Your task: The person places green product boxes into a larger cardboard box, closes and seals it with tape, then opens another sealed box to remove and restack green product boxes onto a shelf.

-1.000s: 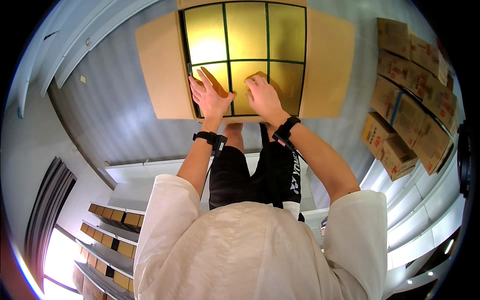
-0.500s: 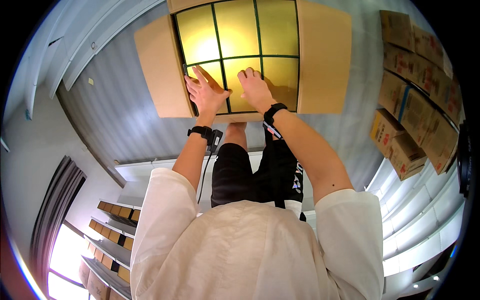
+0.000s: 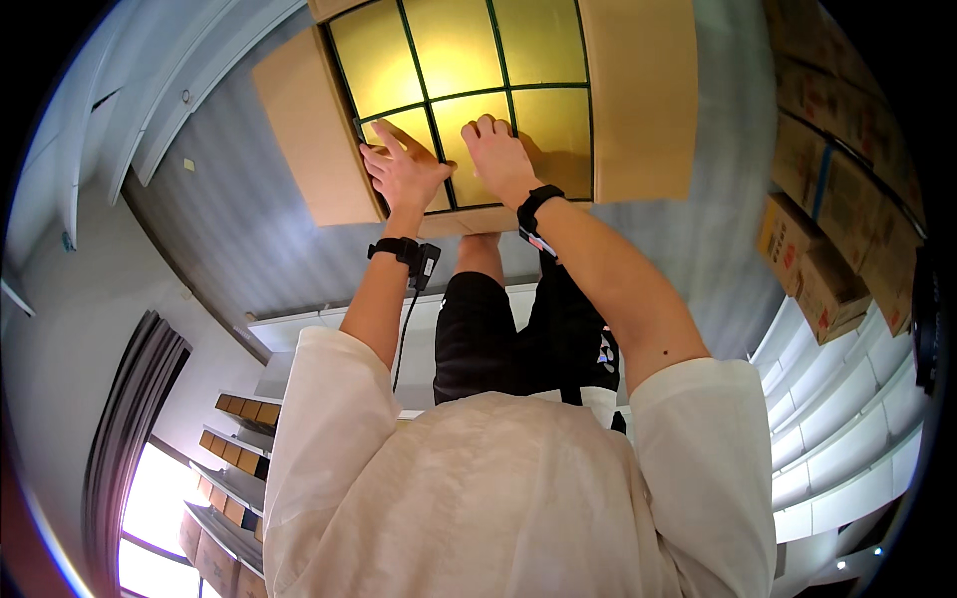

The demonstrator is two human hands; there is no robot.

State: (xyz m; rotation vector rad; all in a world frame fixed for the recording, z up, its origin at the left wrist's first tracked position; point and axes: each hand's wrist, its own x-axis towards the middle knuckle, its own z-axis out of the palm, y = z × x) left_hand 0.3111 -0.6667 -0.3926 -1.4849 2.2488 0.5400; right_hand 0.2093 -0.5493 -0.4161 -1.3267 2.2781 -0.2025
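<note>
In front of me stands an open cardboard carton with its flaps folded outward. Several shiny gold boxes with dark edges fill it in rows. My left hand lies over the near-left gold box, thumb and fingers spread wide across its top. Beside it, my right hand rests on the near-middle gold box, its fingers bent and held together. Nothing shows in its grasp, and its palm side is hidden. Black straps circle both wrists.
Stacked brown cartons stand at the right, near curved white shelving. Lower left, shelves carry small brown boxes close to a grey curtain. A black cable hangs from my left wrist device. Grey floor surrounds the carton.
The view has shifted slightly, so the carton appears a little higher and farther left. Both hands keep nearly the same places on the gold boxes.
</note>
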